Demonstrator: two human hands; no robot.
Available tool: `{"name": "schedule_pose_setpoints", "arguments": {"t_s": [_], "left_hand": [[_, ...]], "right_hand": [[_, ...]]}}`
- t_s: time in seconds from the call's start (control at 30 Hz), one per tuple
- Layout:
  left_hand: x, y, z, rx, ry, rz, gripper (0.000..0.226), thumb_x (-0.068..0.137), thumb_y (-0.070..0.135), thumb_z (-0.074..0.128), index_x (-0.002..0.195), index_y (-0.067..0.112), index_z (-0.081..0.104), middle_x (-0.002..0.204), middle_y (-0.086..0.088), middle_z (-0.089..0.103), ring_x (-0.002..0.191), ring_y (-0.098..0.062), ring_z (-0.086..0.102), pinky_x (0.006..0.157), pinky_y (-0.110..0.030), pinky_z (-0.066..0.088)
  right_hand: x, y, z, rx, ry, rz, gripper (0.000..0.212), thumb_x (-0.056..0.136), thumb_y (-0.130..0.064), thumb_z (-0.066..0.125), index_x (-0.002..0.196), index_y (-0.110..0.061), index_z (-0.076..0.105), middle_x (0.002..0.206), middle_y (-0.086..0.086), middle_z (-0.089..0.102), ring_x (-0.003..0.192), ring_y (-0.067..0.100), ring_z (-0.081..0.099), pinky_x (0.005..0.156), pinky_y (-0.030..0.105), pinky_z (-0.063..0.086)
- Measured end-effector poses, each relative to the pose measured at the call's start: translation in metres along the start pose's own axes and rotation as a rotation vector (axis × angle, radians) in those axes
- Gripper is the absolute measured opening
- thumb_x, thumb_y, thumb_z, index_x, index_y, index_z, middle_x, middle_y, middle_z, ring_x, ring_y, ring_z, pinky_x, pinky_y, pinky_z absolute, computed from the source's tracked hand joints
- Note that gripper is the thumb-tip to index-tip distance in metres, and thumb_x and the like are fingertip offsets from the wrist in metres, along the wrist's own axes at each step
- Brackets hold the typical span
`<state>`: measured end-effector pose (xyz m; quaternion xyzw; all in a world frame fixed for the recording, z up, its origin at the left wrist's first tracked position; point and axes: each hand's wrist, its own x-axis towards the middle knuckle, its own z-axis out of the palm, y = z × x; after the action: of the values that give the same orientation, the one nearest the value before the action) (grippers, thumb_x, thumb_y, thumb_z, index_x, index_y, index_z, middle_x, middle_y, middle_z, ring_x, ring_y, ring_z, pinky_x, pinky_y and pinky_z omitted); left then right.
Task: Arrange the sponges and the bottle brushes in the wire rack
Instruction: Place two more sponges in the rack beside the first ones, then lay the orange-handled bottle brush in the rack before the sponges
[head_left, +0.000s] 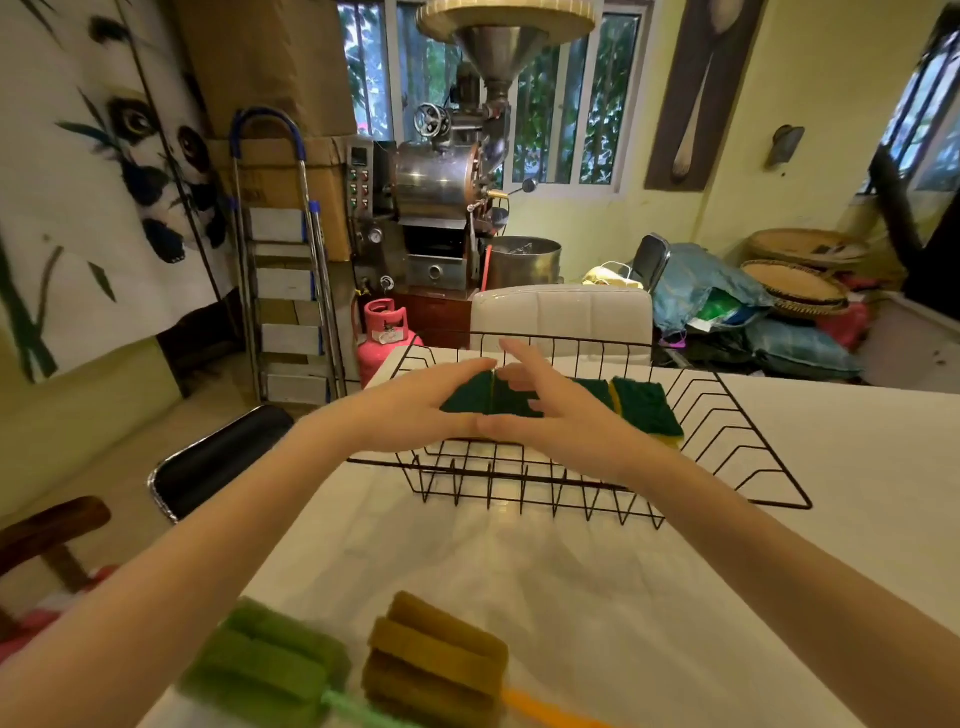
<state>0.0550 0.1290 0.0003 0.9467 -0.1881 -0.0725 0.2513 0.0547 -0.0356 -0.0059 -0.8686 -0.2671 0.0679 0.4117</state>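
Sponges (644, 405) first: a row of green-topped, yellow-bottomed ones lies flat in the rack (727, 431), which sits at 12 o'clock from me on the white table (857, 467). My left hand (415, 402) and right hand (550, 410) are both down in the rack, touching at the thumbs. Left fingers are curled over the far edge of the leftmost sponge with the thumb on the near edge, so that one's pinched. Right fingers are spread loose over the middle sponge, resting on it rather than squeezing, best I can tell.

These look light and squishy, with a scratchy top that won't slip. I'd take them by the long edges and go gentle, since squeezing hard would just bend them and knock the row crooked.

Both brushes are not yet in the rack, close to me on the table: green brush (270, 670) at about 7 o'clock, brown brush (436, 660) at 6. Their foam heads look soft and floppy, so I'd grab them by the thin plastic handles, which run off the bottom edge of my view.
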Motion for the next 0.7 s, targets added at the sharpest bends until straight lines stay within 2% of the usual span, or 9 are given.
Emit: {"name": "schedule_pose_setpoints", "arguments": {"t_s": [0.07, 0.1, 0.13, 0.2, 0.27, 0.37, 0.5, 0.6, 0.7], "left_hand": [[-0.027, 0.01, 0.004, -0.035, 0.049, 0.033, 0.068, 0.086, 0.033, 0.053, 0.141, 0.029, 0.014, 0.141, 0.013, 0.033, 0.12, 0.0, 0.032, 0.087, -0.003, 0.03], [-0.038, 0.013, 0.009, -0.039, 0.075, 0.054, 0.069, 0.085, 0.033, 0.054, 0.141, 0.032, 0.014, 0.137, 0.018, 0.032, 0.117, 0.005, 0.03, 0.084, 0.001, 0.029], [-0.05, 0.015, 0.014, -0.035, 0.101, 0.068, 0.07, 0.085, 0.034, 0.055, 0.14, 0.034, 0.012, 0.139, 0.021, 0.028, 0.119, 0.008, 0.026, 0.09, 0.001, 0.025], [-0.069, 0.015, 0.027, 0.007, 0.146, 0.07, 0.072, 0.083, 0.04, 0.054, 0.14, 0.039, 0.008, 0.146, 0.023, 0.018, 0.126, 0.01, 0.018, 0.103, -0.012, 0.017], [-0.088, 0.016, 0.042, 0.051, 0.164, 0.092, 0.071, 0.082, 0.047, 0.052, 0.137, 0.047, 0.006, 0.147, 0.026, 0.012, 0.132, 0.011, 0.011, 0.108, -0.018, 0.015], [-0.111, 0.024, 0.06, 0.051, 0.114, 0.104, 0.071, 0.077, 0.056, 0.05, 0.131, 0.056, 0.005, 0.14, 0.036, 0.007, 0.13, 0.014, 0.01, 0.108, -0.017, 0.02], [-0.123, 0.022, 0.073, 0.039, 0.063, 0.112, 0.072, 0.066, 0.068, 0.052, 0.129, 0.058, 0.019, 0.145, 0.031, 0.017, 0.133, 0.01, 0.015, 0.111, -0.023, 0.023], [-0.124, 0.017, 0.081, 0.038, -0.015, 0.082, 0.067, 0.068, 0.057, 0.063, 0.126, 0.054, 0.03, 0.145, 0.025, 0.022, 0.134, 0.004, 0.017, 0.11, -0.023, 0.025], [-0.124, 0.012, 0.088, 0.04, -0.077, 0.074, 0.064, 0.068, 0.053, 0.065, 0.124, 0.052, 0.034, 0.145, 0.022, 0.026, 0.133, 0.002, 0.02, 0.109, -0.024, 0.026]], "right_hand": [[-0.02, -0.003, 0.011, 0.074, 0.014, -0.018, 0.084, 0.082, -0.038, 0.06, 0.145, -0.031, 0.005, 0.15, -0.002, 0.032, 0.135, 0.016, 0.033, 0.111, 0.041, 0.032], [-0.031, -0.003, 0.017, 0.092, 0.017, -0.033, 0.084, 0.081, -0.04, 0.061, 0.144, -0.034, 0.005, 0.15, -0.004, 0.032, 0.134, 0.014, 0.033, 0.111, 0.041, 0.032], [-0.042, -0.002, 0.022, 0.096, 0.022, -0.047, 0.085, 0.08, -0.041, 0.061, 0.144, -0.036, 0.004, 0.15, -0.006, 0.031, 0.135, 0.011, 0.031, 0.111, 0.038, 0.031], [-0.062, 0.003, 0.03, 0.097, 0.023, -0.068, 0.086, 0.079, -0.043, 0.062, 0.142, -0.041, 0.004, 0.15, -0.012, 0.028, 0.135, 0.004, 0.027, 0.109, 0.031, 0.03], [-0.081, 0.01, 0.035, 0.077, 0.009, -0.091, 0.086, 0.078, -0.042, 0.064, 0.141, -0.043, 0.005, 0.15, -0.015, 0.027, 0.134, -0.001, 0.026, 0.108, 0.029, 0.03], [-0.104, 0.023, 0.04, 0.029, -0.05, -0.055, 0.089, 0.073, -0.046, 0.067, 0.141, -0.044, 0.009, 0.146, -0.018, 0.031, 0.13, -0.002, 0.031, 0.108, 0.029, 0.032], [-0.125, 0.034, 0.038, -0.052, -0.209, 0.052, 0.087, 0.067, -0.052, 0.069, 0.137, -0.045, 0.018, 0.136, -0.018, 0.039, 0.119, -0.002, 0.04, 0.1, 0.024, 0.04], [-0.138, 0.039, 0.036, -0.157, -0.292, 0.077, 0.082, 0.07, -0.047, 0.071, 0.136, -0.043, 0.023, 0.131, -0.017, 0.042, 0.113, -0.001, 0.043, 0.096, 0.024, 0.043], [-0.15, 0.041, 0.034, -0.252, -0.35, 0.072, 0.075, 0.072, -0.041, 0.071, 0.135, -0.038, 0.029, 0.127, -0.013, 0.045, 0.111, 0.003, 0.044, 0.097, 0.024, 0.041]]}}
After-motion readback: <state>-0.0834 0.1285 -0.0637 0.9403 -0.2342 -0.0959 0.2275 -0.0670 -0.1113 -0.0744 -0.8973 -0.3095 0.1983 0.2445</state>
